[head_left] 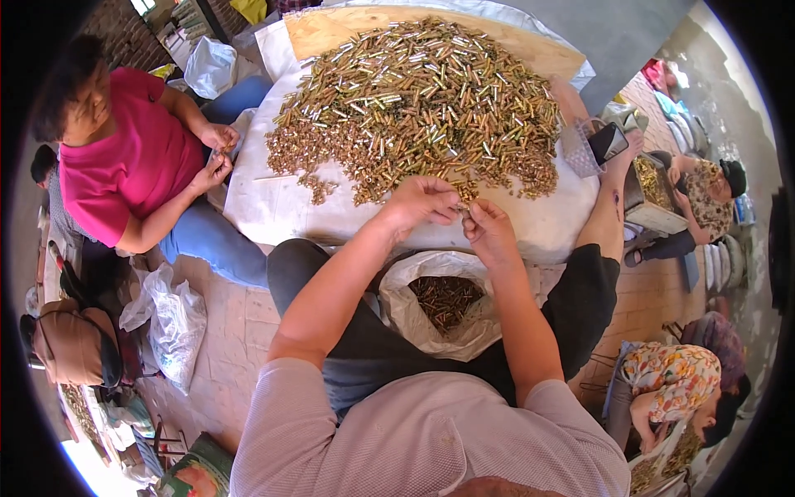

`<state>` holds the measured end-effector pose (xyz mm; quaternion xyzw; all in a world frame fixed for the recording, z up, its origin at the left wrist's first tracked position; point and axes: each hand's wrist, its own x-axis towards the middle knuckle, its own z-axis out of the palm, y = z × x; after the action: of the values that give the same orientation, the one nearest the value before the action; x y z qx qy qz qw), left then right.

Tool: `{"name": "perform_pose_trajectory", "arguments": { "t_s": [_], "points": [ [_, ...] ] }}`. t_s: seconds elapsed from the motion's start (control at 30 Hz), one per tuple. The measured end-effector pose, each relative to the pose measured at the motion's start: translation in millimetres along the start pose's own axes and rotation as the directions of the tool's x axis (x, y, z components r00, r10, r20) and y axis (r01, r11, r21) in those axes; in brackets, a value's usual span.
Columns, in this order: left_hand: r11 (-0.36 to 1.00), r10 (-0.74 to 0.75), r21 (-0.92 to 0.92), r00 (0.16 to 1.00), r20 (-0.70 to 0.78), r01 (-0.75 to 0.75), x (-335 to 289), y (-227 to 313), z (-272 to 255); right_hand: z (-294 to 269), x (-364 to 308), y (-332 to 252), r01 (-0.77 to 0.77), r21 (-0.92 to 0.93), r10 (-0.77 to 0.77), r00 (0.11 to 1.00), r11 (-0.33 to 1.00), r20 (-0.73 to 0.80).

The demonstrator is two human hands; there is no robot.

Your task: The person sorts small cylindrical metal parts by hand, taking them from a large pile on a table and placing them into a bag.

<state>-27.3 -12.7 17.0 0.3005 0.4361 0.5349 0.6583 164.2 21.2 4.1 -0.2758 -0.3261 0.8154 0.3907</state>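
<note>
Both my hands are raised over the near edge of the white-covered table [257, 207], close together with fingertips pinched. My left hand [424, 201] is closed, and so is my right hand [490, 229]. A tiny brass-coloured metal piece seems to be between them, too small to name. Just beyond them spreads a large pile of small metal tubes [431, 91], brass, copper and silver in colour. Smaller copper-coloured pieces [310, 153] lie along its left front. Between my knees, below my hands, stands an open white sack [406, 331] holding many dark copper-coloured metal pieces [448, 300].
A wooden board [331, 26] backs the pile. On the table's right are a phone [607, 142] and a patterned cup-like container [580, 153]. A person in a pink top [124, 141] sits at the left, fingers together. Plastic bags [178, 331] stand on the floor. Others work at the right.
</note>
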Motion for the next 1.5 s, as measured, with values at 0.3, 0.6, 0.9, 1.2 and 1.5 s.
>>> {"name": "perform_pose_trajectory", "arguments": {
  "t_s": [0.3,0.6,0.9,1.2,1.5],
  "points": [
    [0.232,0.386,0.963,0.922,0.037,-0.136,-3.7,1.7,-37.7,-14.1,1.7,0.2,0.097,-0.765,0.164,0.952,0.636,0.257],
    [-0.054,0.361,0.995,0.931,-0.057,0.081,-8.3,-6.1,-14.3,-15.4,21.6,37.3,0.458,-0.868,-0.241,0.835,-0.193,0.494],
    [0.077,0.443,0.994,0.896,0.040,-0.082,-1.1,-13.8,-26.0,-17.3,23.4,37.4,0.396,-0.874,-0.234,0.855,-0.282,0.463],
    [0.929,0.155,0.351,0.986,-0.069,-0.121,2.0,-2.5,-20.0,-21.4,20.2,26.7,0.278,-0.777,-0.323,0.941,0.564,0.102],
    [0.998,0.043,0.037,0.998,-0.041,-0.041,2.1,-4.6,-17.3,-1.0,10.8,9.6,0.030,-0.175,-0.044,0.996,0.984,-0.074]
  ]
}}
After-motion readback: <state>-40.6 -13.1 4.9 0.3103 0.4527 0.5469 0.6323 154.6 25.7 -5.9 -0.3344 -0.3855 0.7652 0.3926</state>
